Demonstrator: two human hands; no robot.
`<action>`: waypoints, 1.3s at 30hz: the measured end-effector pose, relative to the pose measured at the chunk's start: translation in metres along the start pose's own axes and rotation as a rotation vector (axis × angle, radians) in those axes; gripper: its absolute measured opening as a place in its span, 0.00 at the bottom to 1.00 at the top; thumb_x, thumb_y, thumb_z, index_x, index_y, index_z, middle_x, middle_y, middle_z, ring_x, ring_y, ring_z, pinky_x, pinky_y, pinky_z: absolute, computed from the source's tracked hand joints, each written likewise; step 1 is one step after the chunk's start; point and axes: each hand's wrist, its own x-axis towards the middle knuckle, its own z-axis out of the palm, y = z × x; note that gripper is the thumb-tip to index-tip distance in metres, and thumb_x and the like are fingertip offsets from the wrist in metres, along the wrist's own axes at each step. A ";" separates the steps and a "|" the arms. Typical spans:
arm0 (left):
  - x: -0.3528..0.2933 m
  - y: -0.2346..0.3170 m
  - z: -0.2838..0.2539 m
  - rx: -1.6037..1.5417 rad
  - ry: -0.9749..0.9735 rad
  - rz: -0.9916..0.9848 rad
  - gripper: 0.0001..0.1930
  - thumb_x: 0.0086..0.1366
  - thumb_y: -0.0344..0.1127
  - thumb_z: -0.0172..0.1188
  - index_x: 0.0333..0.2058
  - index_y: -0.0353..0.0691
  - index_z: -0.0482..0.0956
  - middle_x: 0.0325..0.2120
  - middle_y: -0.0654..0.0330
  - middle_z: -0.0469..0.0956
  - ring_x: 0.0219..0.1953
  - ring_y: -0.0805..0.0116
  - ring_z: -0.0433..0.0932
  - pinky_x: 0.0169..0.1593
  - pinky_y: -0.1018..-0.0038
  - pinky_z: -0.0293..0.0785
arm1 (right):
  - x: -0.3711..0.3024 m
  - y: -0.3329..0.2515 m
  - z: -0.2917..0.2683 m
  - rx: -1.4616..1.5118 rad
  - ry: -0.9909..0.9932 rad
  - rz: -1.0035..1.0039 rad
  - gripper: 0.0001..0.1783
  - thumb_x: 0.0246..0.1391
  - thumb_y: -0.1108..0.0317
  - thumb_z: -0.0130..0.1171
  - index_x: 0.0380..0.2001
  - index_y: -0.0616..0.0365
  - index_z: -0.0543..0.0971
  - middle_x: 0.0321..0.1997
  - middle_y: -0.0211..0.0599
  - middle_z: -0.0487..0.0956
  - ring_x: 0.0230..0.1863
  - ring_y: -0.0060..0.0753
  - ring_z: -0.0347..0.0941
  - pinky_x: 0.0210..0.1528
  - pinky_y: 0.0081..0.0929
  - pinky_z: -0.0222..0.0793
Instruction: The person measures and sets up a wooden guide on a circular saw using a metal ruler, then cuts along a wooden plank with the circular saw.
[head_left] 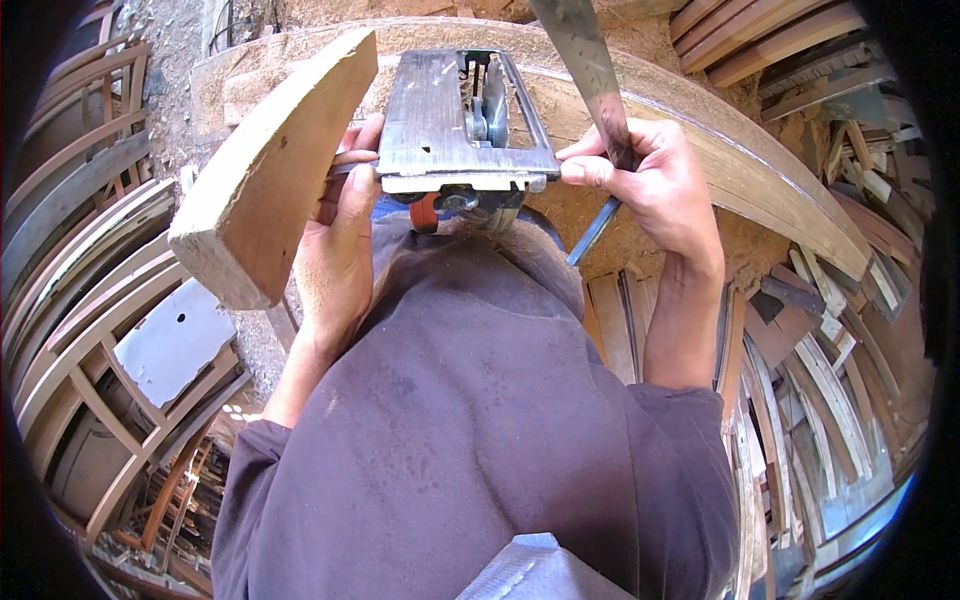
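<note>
A circular saw (pixel 410 120) sits base plate up in front of my lap, its round blade (pixel 495 110) showing through the slot. My left hand (pixel 338 230) is at the plate's left edge, closed around a thin rod (pixel 345 163) that meets the plate. A thick, tapered wooden block (pixel 275 170) stands beside that hand and hides part of its fingers. My right hand (pixel 655 190) grips a long flat metal blade (pixel 583 60) that points up and away. Its thumb and fingertip pinch at the plate's right corner. A narrow blue-black strip (pixel 595 230) sticks out below this hand.
Behind the saw lies a large curved wooden piece (pixel 770 190) on sawdust-covered ground (pixel 640 240). Wooden frames (pixel 100 390) and a white panel (pixel 180 340) are stacked at left. Boards (pixel 780 40) lie at far right, with scrap strips (pixel 830 400) nearer.
</note>
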 end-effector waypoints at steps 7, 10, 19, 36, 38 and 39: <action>0.001 0.000 -0.003 0.017 -0.013 0.015 0.10 0.79 0.26 0.51 0.54 0.31 0.76 0.65 0.43 0.72 0.75 0.53 0.64 0.75 0.57 0.63 | 0.003 -0.001 0.002 -0.049 0.018 0.025 0.08 0.55 0.74 0.74 0.38 0.66 0.89 0.35 0.35 0.89 0.37 0.22 0.83 0.46 0.26 0.78; 0.001 0.004 -0.003 0.001 -0.011 -0.008 0.10 0.79 0.26 0.52 0.54 0.33 0.76 0.65 0.45 0.72 0.74 0.52 0.65 0.74 0.56 0.64 | 0.004 0.002 0.002 -0.043 0.016 0.016 0.08 0.55 0.73 0.75 0.38 0.65 0.89 0.34 0.33 0.89 0.37 0.21 0.82 0.45 0.25 0.77; -0.009 -0.012 -0.014 0.252 -0.121 0.020 0.16 0.76 0.32 0.62 0.57 0.30 0.75 0.51 0.55 0.83 0.53 0.70 0.81 0.60 0.71 0.74 | 0.003 0.014 0.003 -0.109 0.053 -0.034 0.12 0.55 0.66 0.77 0.37 0.63 0.90 0.30 0.27 0.86 0.33 0.15 0.76 0.38 0.22 0.71; 0.002 0.003 -0.027 0.408 -0.324 -0.006 0.11 0.76 0.36 0.60 0.48 0.35 0.81 0.38 0.62 0.81 0.39 0.74 0.80 0.44 0.74 0.76 | 0.010 0.024 0.000 -0.093 0.078 -0.229 0.08 0.56 0.70 0.75 0.35 0.64 0.88 0.31 0.30 0.86 0.34 0.19 0.79 0.41 0.21 0.75; -0.005 0.021 -0.017 0.322 -0.367 -0.089 0.10 0.75 0.36 0.61 0.45 0.34 0.81 0.31 0.66 0.78 0.34 0.76 0.75 0.39 0.75 0.72 | 0.006 0.015 0.006 -0.050 0.097 -0.238 0.07 0.56 0.70 0.74 0.34 0.62 0.88 0.30 0.28 0.86 0.32 0.17 0.77 0.36 0.20 0.71; -0.001 0.008 -0.019 0.198 -0.377 -0.090 0.10 0.74 0.37 0.62 0.43 0.34 0.81 0.29 0.67 0.76 0.33 0.78 0.73 0.37 0.75 0.70 | 0.002 0.007 0.011 -0.034 0.102 -0.228 0.07 0.56 0.70 0.74 0.34 0.62 0.88 0.29 0.27 0.85 0.30 0.15 0.76 0.33 0.19 0.68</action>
